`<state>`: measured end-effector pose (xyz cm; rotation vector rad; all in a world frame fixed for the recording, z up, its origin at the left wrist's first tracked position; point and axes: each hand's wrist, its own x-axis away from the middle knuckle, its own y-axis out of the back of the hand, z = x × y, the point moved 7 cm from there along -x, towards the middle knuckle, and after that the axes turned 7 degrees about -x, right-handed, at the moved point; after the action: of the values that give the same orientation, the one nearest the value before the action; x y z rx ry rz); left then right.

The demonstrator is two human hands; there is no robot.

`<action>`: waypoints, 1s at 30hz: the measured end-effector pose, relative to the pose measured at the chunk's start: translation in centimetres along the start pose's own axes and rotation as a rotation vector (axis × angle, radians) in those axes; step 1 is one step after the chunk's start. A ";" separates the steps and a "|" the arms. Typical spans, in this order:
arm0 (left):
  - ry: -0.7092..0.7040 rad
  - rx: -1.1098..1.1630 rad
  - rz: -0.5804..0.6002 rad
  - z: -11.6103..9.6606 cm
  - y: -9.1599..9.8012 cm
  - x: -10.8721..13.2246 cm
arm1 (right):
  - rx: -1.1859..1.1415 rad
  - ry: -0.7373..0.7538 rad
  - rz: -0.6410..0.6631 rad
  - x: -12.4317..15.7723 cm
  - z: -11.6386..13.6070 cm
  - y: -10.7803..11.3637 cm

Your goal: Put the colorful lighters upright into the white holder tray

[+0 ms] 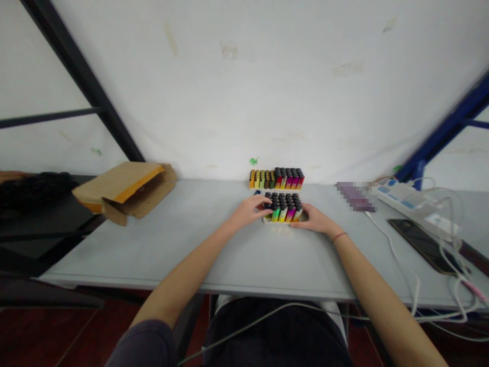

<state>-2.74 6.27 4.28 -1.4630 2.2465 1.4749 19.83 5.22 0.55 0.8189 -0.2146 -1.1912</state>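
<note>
On a pale grey table (183, 239) stand two blocks of disposable lighters with black caps and bright gradient bodies. The nearer block (283, 208) rests on a white tray or card (267, 220) in front of me. My left hand (250, 210) presses its fingers against that block's left end, over the black caps. My right hand (315, 219) holds the right end, with its fingertips against the lowest lighters. The farther block (277, 178) stands apart at the table's back edge, untouched. A small blue item (256, 192) shows just beyond my left fingers.
A flattened cardboard box (124, 191) lies at the table's left end. To the right are a blurred purple object (355, 196), a white power strip (405, 201), a dark phone (424, 244) and tangled white cables (393, 255). A white wall stands behind.
</note>
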 end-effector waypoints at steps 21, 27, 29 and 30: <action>0.342 -0.596 0.168 5.9 1.0 0.5 | -0.007 -0.004 -0.001 0.0 0.1 0.0; 0.428 -0.497 0.061 6.7 1.7 0.9 | -0.005 -0.010 -0.014 0.2 0.0 0.1; 0.439 -0.441 0.067 7.0 1.4 0.9 | -0.009 -0.007 -0.015 0.2 0.0 0.1; 0.439 -0.428 0.092 7.0 1.1 0.9 | -0.011 -0.006 -0.011 0.2 0.0 0.1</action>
<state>-6.85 10.97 0.81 -2.0004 2.3479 1.9151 19.98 5.07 0.54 0.8080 -0.2088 -1.2045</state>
